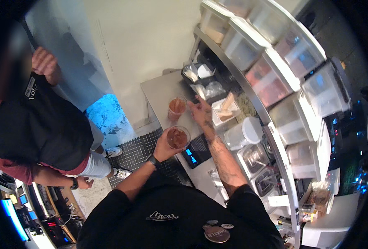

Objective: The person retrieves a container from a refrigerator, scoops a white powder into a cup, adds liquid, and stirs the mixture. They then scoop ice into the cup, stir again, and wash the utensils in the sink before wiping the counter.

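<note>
My left hand (162, 145) grips a clear plastic cup (178, 137) of dark reddish-brown drink, seen from above. A second clear cup (176, 107) with an orange-brown drink stands on the narrow counter (156, 88) just beyond it. My right hand (201, 110) is beside that second cup, fingers apart and partly blurred. Nothing shows in its grasp, and whether a fingertip touches the cup is unclear. Close to its wrist sits a white tub (216, 115) holding pale wooden-looking pieces. A black device with a blue lit display (194, 154) lies on the counter below the held cup.
A co-worker (47, 124) stands at the left, one hand raised. Along the right, clear storage bins (268, 84) fill a shelf above the counter. Beneath it are a lidded white bucket (243, 133), metal-looking containers (255, 157) and a black organizer (202, 82). A perforated black mat (134, 154) covers the floor.
</note>
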The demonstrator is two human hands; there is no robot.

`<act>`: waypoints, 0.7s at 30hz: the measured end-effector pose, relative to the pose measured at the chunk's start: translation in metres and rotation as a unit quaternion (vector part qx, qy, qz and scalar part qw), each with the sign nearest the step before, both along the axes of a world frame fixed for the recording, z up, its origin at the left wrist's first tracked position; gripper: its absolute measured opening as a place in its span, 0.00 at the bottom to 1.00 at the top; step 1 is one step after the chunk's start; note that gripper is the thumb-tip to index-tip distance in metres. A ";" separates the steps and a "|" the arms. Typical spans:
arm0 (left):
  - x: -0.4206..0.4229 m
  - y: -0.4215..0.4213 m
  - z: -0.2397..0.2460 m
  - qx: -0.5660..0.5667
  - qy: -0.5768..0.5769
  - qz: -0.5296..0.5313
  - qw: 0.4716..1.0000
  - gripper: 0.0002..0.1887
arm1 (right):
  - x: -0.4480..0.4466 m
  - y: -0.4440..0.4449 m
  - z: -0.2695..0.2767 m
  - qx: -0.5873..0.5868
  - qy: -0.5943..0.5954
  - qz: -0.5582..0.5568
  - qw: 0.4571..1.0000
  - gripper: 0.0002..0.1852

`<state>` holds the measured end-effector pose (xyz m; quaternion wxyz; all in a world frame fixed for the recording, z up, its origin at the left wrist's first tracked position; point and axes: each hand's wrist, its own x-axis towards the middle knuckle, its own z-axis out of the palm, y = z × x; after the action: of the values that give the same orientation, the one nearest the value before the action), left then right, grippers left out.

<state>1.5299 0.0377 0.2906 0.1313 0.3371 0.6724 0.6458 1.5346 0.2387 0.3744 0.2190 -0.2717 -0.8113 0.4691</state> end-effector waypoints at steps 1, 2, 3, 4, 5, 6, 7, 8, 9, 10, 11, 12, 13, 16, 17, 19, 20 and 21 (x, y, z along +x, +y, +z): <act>-0.011 0.007 -0.006 -0.006 0.002 -0.003 1.000 0.46 | -0.022 0.011 -0.017 0.069 0.001 0.016 0.997 0.16; -0.019 0.010 -0.013 -0.015 0.002 -0.004 1.000 0.46 | -0.039 0.014 -0.026 0.135 -0.001 0.034 0.990 0.15; -0.029 0.010 -0.021 -0.026 0.001 0.001 1.000 0.46 | -0.047 0.009 -0.024 0.102 0.021 0.037 0.994 0.13; -0.038 0.013 -0.035 -0.003 -0.012 -0.011 1.000 0.45 | -0.048 0.004 -0.014 0.069 0.043 0.044 0.996 0.12; -0.044 0.019 -0.038 -0.007 -0.008 -0.008 1.000 0.45 | -0.046 0.004 0.000 0.038 0.060 0.043 0.997 0.11; -0.044 0.023 -0.042 -0.014 -0.007 -0.009 1.000 0.45 | -0.043 0.005 0.014 0.031 0.091 0.050 0.994 0.10; -0.043 0.025 -0.046 -0.023 -0.008 -0.012 1.000 0.45 | -0.039 0.003 0.028 0.021 0.121 0.054 0.991 0.10; -0.044 0.029 -0.050 -0.034 -0.011 -0.021 0.999 0.46 | -0.036 -0.003 0.044 0.016 0.131 0.047 0.990 0.09; -0.046 0.033 -0.053 -0.012 -0.009 -0.018 1.000 0.47 | -0.032 -0.009 0.060 0.012 0.144 0.039 0.989 0.09; -0.047 0.035 -0.056 0.008 -0.007 -0.015 1.000 0.47 | -0.030 -0.013 0.070 0.006 0.156 0.032 0.987 0.08; -0.048 0.038 -0.059 0.029 -0.007 -0.011 0.999 0.48 | -0.028 -0.013 0.078 0.013 0.159 0.026 0.987 0.08; -0.048 0.040 -0.058 0.024 -0.006 -0.030 0.999 0.48 | -0.020 -0.012 0.083 0.020 0.162 0.014 0.987 0.08; -0.052 0.039 -0.056 0.016 -0.005 -0.047 0.999 0.48 | -0.016 -0.010 0.084 0.024 0.165 0.003 0.986 0.08; -0.063 0.030 -0.062 0.003 -0.024 -0.071 0.997 0.49 | -0.012 -0.009 0.073 0.028 0.120 -0.008 0.992 0.09; -0.061 0.025 -0.065 0.000 -0.034 -0.075 0.997 0.49 | -0.007 -0.008 0.071 0.029 0.108 -0.010 0.994 0.10; -0.061 0.021 -0.068 -0.051 -0.023 -0.079 0.995 0.46 | 0.015 -0.012 0.091 0.026 0.133 -0.058 0.989 0.11; -0.064 0.019 -0.076 -0.064 -0.026 -0.083 0.994 0.46 | 0.026 -0.015 0.103 0.016 0.143 -0.071 0.987 0.11; -0.067 0.018 -0.083 -0.077 -0.027 -0.086 0.993 0.45 | 0.034 -0.018 0.111 0.006 0.156 -0.083 0.984 0.11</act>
<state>1.4627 0.0555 0.2078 0.2299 0.3650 0.6849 0.5872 1.5684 0.2204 0.4851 0.3823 -0.2602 -0.7448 0.4811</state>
